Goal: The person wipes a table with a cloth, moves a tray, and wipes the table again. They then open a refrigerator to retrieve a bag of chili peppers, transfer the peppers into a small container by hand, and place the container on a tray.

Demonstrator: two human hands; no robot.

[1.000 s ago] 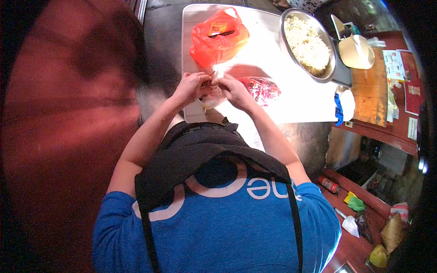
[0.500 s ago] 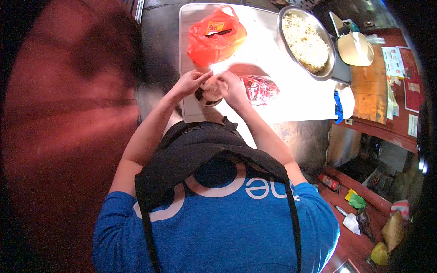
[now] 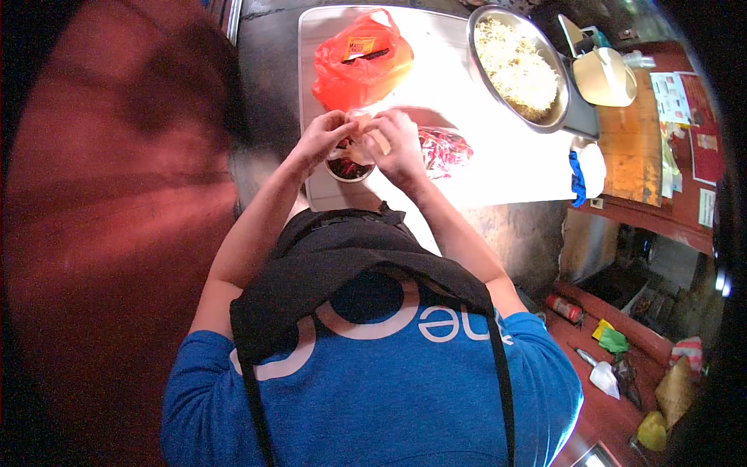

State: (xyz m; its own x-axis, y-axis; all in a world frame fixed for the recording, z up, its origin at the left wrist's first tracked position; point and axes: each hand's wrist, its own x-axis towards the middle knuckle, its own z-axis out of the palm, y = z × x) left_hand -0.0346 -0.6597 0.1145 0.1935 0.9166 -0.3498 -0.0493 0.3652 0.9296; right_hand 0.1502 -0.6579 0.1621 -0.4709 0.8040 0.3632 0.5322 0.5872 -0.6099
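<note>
Pinches thin plastic [image 3: 360,146] narrowly with left hand [image 3: 320,138] and right hand [image 3: 401,148] over the bowl [image 3: 350,180] at the near left of the table [image 3: 320,196], seemingly to lift it clear of the dark red contents [image 3: 347,169]

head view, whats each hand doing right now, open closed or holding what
Left hand: closed, holding clear plastic.
Right hand: closed, also holding the clear plastic.
</note>
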